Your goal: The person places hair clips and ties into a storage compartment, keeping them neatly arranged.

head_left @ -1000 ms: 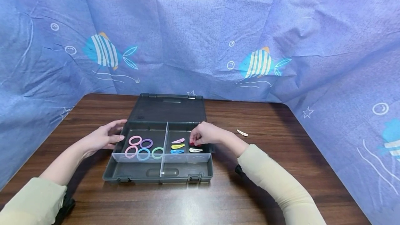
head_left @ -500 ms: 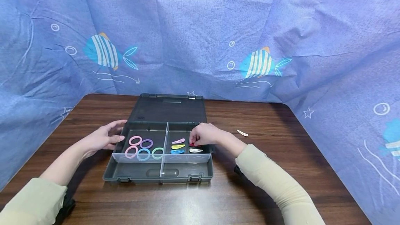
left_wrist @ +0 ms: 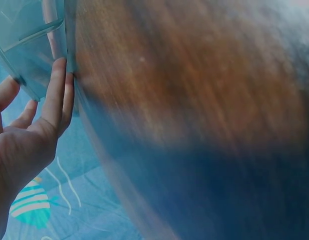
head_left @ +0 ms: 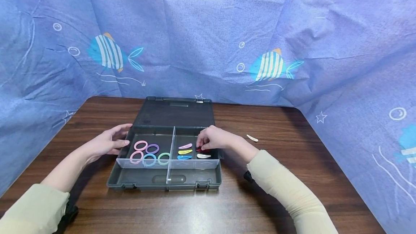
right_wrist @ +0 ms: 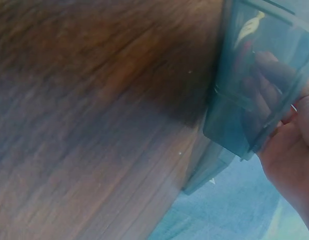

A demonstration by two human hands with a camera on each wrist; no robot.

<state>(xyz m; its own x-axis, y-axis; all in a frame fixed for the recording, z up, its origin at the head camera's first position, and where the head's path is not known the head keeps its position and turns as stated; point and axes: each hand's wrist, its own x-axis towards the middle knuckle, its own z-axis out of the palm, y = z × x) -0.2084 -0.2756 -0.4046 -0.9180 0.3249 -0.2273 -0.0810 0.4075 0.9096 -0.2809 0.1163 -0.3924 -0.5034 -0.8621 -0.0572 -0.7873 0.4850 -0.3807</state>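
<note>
A smoky grey divided box (head_left: 164, 187) lies on the table with its lid (head_left: 175, 113) folded back. My right hand (head_left: 214, 138) reaches into its right rear compartment, fingertips pinching a red hair clip (head_left: 202, 150) that they partly cover. A white hair clip (head_left: 203, 156) lies just in front of it; pink (head_left: 185, 146), yellow and blue hair clips form a column to its left. At the box's left wall, my left hand (head_left: 105, 142) rests with extended fingers against the side, thumb near the rim. In the right wrist view, the right fingers (right_wrist: 267, 90) show through the clear wall.
Several ring-shaped hair ties, including a purple one (head_left: 152, 149) and a green one (head_left: 164, 159), lie in the left rear compartment. Another white hair clip (head_left: 252, 138) lies on the wooden table (head_left: 276, 133) right of the box. A blue fish-print cloth (head_left: 201, 39) hangs behind.
The right hand makes only slight shifts over the red hair clip, which moves a little beneath the fingertips. The left hand and the box hold their positions.
</note>
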